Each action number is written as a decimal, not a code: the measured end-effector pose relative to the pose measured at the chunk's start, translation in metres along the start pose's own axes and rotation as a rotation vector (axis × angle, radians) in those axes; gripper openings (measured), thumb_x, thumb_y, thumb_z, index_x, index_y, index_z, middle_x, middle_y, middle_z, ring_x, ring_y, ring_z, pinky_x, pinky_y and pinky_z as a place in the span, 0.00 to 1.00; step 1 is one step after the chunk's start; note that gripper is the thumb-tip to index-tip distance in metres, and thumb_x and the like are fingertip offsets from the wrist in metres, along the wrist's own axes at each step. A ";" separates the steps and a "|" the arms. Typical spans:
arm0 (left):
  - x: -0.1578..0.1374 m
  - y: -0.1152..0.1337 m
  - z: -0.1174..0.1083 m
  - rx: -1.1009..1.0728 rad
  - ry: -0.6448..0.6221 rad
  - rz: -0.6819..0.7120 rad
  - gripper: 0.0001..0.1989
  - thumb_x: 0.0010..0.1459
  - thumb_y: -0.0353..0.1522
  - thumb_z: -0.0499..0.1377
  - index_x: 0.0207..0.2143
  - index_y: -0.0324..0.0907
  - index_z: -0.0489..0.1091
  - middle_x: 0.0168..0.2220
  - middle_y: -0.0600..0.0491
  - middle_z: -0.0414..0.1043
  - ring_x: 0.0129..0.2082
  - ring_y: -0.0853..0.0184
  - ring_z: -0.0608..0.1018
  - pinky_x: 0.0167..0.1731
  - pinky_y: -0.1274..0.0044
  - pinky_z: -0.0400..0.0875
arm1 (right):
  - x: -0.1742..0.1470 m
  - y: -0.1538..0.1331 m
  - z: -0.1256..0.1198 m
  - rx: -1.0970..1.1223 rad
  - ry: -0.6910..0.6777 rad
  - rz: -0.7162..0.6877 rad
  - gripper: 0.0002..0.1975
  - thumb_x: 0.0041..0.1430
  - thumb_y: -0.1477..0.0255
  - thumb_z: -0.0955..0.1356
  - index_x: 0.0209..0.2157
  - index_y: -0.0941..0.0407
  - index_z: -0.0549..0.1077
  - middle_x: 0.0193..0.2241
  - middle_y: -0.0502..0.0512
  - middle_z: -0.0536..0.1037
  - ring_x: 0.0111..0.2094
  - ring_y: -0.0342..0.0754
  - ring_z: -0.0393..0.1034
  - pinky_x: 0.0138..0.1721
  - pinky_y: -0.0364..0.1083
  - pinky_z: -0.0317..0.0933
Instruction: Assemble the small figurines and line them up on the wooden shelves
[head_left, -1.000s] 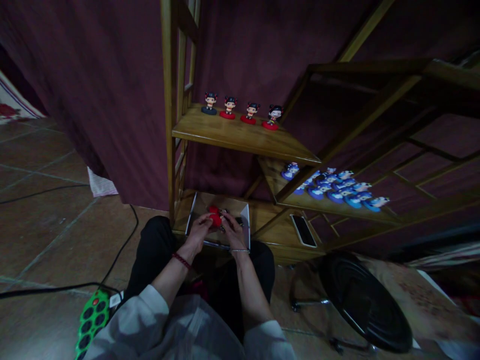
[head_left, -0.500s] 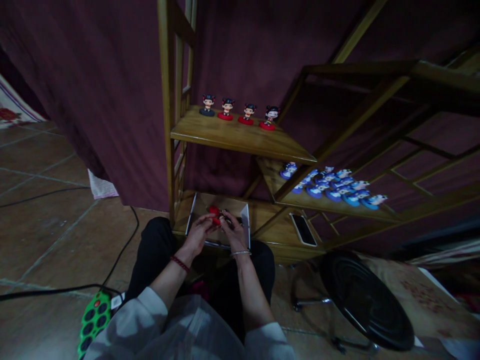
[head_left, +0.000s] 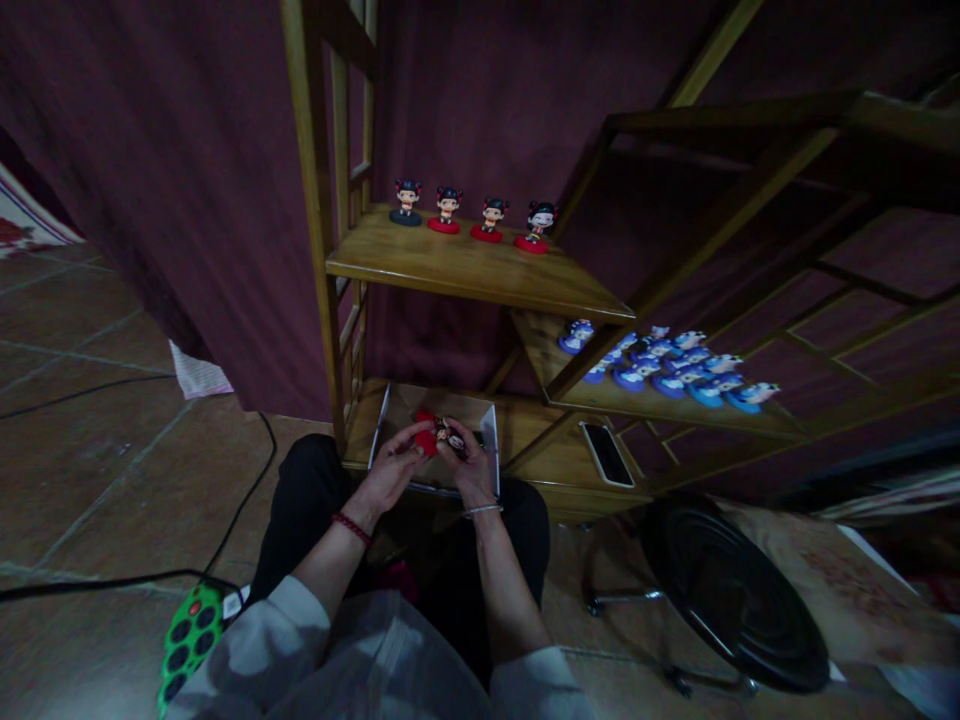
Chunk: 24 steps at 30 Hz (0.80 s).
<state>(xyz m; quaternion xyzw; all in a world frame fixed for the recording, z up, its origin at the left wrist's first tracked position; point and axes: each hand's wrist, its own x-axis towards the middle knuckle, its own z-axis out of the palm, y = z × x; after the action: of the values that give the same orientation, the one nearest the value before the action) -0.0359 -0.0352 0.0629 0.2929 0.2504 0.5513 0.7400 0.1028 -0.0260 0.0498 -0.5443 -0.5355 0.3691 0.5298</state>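
Note:
Over a shallow white box (head_left: pixel 489 430) on the lowest shelf, both my hands hold one small black-haired figurine (head_left: pixel 452 436) with a round red base (head_left: pixel 427 441). My left hand (head_left: pixel 392 468) pinches the red base from the left. The fingers of my right hand (head_left: pixel 466 468) are closed round the figurine's head end. It lies on its side between the hands. Just behind it in the box is another red piece (head_left: pixel 424 415), partly hidden. Fingers cover some of the figurine, and whether base and body are joined I cannot tell.
Several similar figurines (head_left: pixel 448 208) stand on the wooden shelf (head_left: pixel 450 262) above. Several blue-and-white figurines (head_left: pixel 637 372) crowd the shelf to the right. A phone (head_left: pixel 606 455) lies right of the box. A black stool (head_left: pixel 735 595) and a green power strip (head_left: pixel 189 640) are on the floor.
The figurine has turned in my hands, so more of its head and red base shows. My left hand has shifted slightly left. The view has tilted a little.

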 end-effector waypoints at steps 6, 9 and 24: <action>0.001 -0.001 -0.001 -0.008 -0.010 0.006 0.21 0.43 0.27 0.64 0.44 0.39 0.70 0.46 0.46 0.71 0.50 0.61 0.69 0.52 0.68 0.60 | 0.001 0.005 0.001 -0.010 0.031 -0.010 0.23 0.45 0.66 0.68 0.46 0.52 0.69 0.43 0.52 0.74 0.45 0.48 0.67 0.48 0.49 0.62; 0.004 -0.008 -0.005 -0.018 0.028 0.008 0.17 0.44 0.28 0.64 0.40 0.39 0.71 0.41 0.48 0.73 0.45 0.63 0.73 0.51 0.67 0.61 | 0.000 0.006 0.002 0.007 0.044 -0.007 0.22 0.46 0.65 0.68 0.46 0.53 0.69 0.43 0.53 0.74 0.44 0.48 0.67 0.48 0.49 0.62; 0.007 -0.017 -0.005 -0.077 0.244 -0.137 0.06 0.46 0.28 0.62 0.25 0.36 0.66 0.28 0.50 0.75 0.31 0.64 0.78 0.42 0.64 0.69 | -0.006 0.002 -0.001 0.112 0.040 0.047 0.20 0.52 0.62 0.64 0.46 0.53 0.69 0.47 0.56 0.72 0.43 0.49 0.69 0.42 0.48 0.65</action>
<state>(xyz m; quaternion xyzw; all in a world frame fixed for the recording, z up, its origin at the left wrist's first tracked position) -0.0257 -0.0317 0.0471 0.1774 0.3366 0.5402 0.7506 0.1030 -0.0321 0.0471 -0.5336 -0.4904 0.3998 0.5613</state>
